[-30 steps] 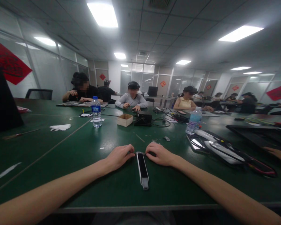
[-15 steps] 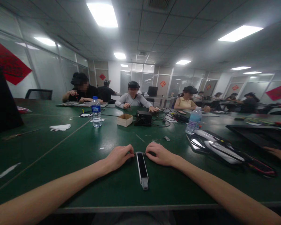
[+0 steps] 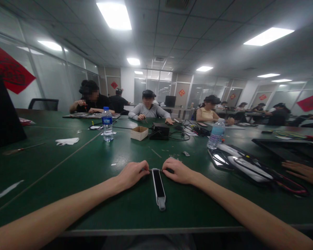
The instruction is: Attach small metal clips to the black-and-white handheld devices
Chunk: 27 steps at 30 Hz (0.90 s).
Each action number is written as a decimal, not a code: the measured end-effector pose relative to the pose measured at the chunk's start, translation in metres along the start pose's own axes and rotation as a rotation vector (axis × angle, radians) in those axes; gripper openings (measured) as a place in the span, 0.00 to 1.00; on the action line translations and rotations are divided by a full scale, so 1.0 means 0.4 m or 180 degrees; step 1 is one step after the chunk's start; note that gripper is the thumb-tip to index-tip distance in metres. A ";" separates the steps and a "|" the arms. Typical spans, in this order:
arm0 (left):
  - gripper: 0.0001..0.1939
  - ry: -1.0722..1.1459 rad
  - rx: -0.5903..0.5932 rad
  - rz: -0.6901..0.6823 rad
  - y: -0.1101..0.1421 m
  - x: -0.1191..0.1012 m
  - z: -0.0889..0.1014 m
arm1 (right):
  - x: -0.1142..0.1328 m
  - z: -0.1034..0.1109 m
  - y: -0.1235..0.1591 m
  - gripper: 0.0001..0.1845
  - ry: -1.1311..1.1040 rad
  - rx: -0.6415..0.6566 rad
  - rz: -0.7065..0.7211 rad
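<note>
A long, narrow white-framed device (image 3: 159, 187) with a black face and a grey tip at its near end lies on the green table in front of me. My left hand (image 3: 134, 173) rests just left of its far end, thumb and fingers pinched together. On the opposite side my right hand (image 3: 178, 172) is closed in a similar pinch, fingers curled. Small dark bits show between each hand's fingertips and the device's far end; too little of them shows to name them.
Behind my hands stand a water bottle (image 3: 107, 125), a small open box (image 3: 139, 133) and a black box (image 3: 159, 132) with cables. To the right are another bottle (image 3: 216, 134), white devices (image 3: 250, 168) with cords, and another person's hand (image 3: 304, 172). A screwdriver (image 3: 23, 148) lies left.
My hands and the long device stay practically in place. At the right edge, the other person's hand has come further into view, reaching leftward over the table.
</note>
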State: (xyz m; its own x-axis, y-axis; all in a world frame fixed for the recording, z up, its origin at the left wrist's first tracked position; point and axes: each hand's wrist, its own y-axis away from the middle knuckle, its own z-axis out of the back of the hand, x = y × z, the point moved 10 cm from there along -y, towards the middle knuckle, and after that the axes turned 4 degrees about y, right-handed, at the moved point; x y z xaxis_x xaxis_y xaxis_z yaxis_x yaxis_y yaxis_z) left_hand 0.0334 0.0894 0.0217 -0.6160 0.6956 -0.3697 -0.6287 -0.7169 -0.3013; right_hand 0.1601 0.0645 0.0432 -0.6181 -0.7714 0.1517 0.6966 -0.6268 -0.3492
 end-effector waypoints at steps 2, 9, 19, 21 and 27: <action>0.04 0.0049 -0.0001 0.0002 -0.001 -0.003 0.001 | -0.001 0.000 0.000 0.07 -0.0016 -0.0014 0.0009; 0.03 0.0092 -0.0004 0.0048 -0.002 -0.006 0.003 | 0.005 0.004 -0.001 0.06 -0.0012 0.0004 -0.0012; 0.03 0.0101 0.0010 0.0013 -0.003 -0.009 -0.001 | -0.001 -0.002 0.000 0.07 0.0018 -0.0025 0.0017; 0.04 0.0110 0.0020 -0.0013 -0.004 -0.010 -0.002 | 0.000 -0.002 0.000 0.07 0.0031 -0.0002 0.0002; 0.05 0.0097 -0.0024 -0.0039 -0.007 -0.009 -0.003 | 0.004 -0.001 -0.004 0.07 0.0030 0.0021 -0.0004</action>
State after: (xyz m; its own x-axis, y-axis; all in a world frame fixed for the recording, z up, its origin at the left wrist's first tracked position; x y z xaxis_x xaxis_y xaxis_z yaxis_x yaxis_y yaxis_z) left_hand 0.0377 0.0888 0.0227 -0.5935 0.7026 -0.3924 -0.6324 -0.7088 -0.3126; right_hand 0.1579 0.0642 0.0435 -0.6223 -0.7695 0.1434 0.6982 -0.6285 -0.3427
